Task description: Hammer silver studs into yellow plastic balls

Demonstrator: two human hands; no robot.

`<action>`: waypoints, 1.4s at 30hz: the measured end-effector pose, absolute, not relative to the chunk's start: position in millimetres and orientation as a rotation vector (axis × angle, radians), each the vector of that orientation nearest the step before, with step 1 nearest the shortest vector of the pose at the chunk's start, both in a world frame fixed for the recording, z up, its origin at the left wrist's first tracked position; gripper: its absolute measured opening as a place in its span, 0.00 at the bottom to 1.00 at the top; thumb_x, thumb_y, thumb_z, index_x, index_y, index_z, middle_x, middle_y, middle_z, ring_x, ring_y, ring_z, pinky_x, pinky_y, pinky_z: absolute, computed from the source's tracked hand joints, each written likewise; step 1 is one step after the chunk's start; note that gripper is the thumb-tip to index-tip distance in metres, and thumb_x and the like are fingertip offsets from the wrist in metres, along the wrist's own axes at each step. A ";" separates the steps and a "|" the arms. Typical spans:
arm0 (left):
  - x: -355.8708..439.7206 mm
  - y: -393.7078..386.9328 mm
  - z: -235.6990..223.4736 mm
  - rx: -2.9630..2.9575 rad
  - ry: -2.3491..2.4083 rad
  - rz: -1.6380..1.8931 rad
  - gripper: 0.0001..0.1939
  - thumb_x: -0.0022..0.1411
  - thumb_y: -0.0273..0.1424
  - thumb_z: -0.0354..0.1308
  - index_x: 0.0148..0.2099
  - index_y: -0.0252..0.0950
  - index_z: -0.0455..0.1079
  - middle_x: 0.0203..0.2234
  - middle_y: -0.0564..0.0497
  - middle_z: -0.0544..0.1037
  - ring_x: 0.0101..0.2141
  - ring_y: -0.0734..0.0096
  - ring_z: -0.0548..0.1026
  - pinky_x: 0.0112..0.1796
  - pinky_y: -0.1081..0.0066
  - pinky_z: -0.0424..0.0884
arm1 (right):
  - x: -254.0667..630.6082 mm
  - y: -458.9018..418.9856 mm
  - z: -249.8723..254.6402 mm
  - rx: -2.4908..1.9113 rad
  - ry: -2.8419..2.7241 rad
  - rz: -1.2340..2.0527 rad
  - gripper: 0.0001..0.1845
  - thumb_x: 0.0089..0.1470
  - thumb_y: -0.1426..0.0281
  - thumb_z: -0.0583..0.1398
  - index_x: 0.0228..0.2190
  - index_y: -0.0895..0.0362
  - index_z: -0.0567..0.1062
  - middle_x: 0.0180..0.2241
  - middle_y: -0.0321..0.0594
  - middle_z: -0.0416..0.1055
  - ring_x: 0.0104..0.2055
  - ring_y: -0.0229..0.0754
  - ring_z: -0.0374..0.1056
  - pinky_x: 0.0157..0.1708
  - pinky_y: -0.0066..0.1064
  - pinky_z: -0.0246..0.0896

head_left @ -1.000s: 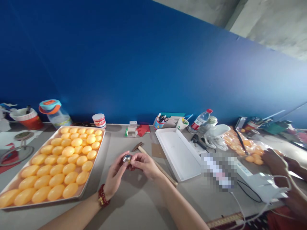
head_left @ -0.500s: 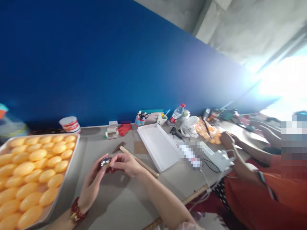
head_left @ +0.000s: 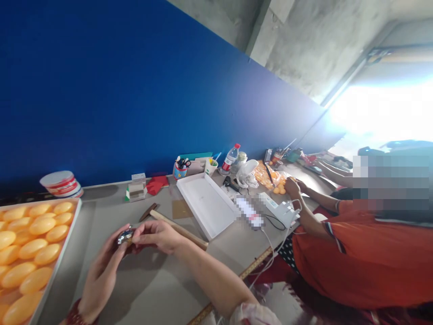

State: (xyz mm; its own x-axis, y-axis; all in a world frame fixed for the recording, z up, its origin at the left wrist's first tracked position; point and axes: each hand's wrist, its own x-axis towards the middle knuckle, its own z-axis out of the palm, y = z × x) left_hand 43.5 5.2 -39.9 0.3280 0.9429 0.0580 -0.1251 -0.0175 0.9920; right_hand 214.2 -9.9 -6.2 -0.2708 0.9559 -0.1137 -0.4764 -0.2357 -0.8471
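Note:
A small shiny silver ball [head_left: 125,237] is held above the table at the lower left. My left hand [head_left: 103,266] is closed around it, thumb along the near side, with a dark red bead bracelet [head_left: 76,313] on the wrist. My right hand [head_left: 158,235] pinches at the ball's right side, thumb and fingertips pressed together there. Something dark under the right fingertips is too small to name. Just behind my right hand lies a hammer [head_left: 181,229] with a wooden handle and a dark head. The ball's underside is hidden by my fingers.
Left stands a tray [head_left: 77,216] of orange balls [head_left: 34,248]. Beyond the hammer lie a white tray [head_left: 211,207], small boxes [head_left: 136,190], a pen cup [head_left: 180,170] and a bottle [head_left: 230,159]. A power strip [head_left: 275,210] and a co-worker in an orange shirt [head_left: 358,253] are right.
The view has swung right, so the hands and tray of orange balls sit further left and more of the co-worker shows. Both hands keep their hold on the silver ball.

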 end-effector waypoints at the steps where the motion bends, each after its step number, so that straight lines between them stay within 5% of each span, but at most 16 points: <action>1: 43.7 5.0 -38.6 1.297 0.862 1.040 0.28 0.60 0.46 0.59 0.60 0.43 0.66 0.57 0.51 0.72 0.57 0.54 0.69 0.56 0.64 0.68 | 214.3 -9.7 -6.5 -0.806 -0.865 1.721 0.26 0.30 0.58 0.76 0.27 0.60 0.75 0.26 0.34 0.74 0.28 0.35 0.70 0.37 0.30 0.65; 9: 46.6 4.7 -32.4 1.332 0.903 1.108 0.28 0.56 0.49 0.61 0.54 0.41 0.71 0.49 0.50 0.78 0.54 0.52 0.73 0.55 0.61 0.70 | 214.8 -8.2 -10.8 -0.806 -0.876 1.724 0.25 0.31 0.58 0.75 0.28 0.60 0.75 0.27 0.34 0.74 0.28 0.35 0.71 0.38 0.31 0.65; 18: 42.6 8.7 -42.8 1.392 0.876 1.048 0.25 0.60 0.46 0.58 0.58 0.43 0.67 0.57 0.51 0.71 0.59 0.54 0.66 0.61 0.60 0.61 | 214.8 -8.1 -12.8 -0.799 -0.873 1.718 0.25 0.32 0.58 0.75 0.28 0.61 0.75 0.26 0.34 0.74 0.28 0.35 0.71 0.38 0.31 0.65; 42: 43.0 9.1 -46.5 1.423 0.890 1.065 0.23 0.63 0.45 0.55 0.58 0.45 0.67 0.58 0.52 0.71 0.59 0.55 0.66 0.60 0.60 0.62 | 212.9 -10.9 -10.2 -0.787 -0.819 1.709 0.25 0.33 0.59 0.75 0.27 0.60 0.74 0.26 0.34 0.73 0.28 0.36 0.70 0.37 0.31 0.62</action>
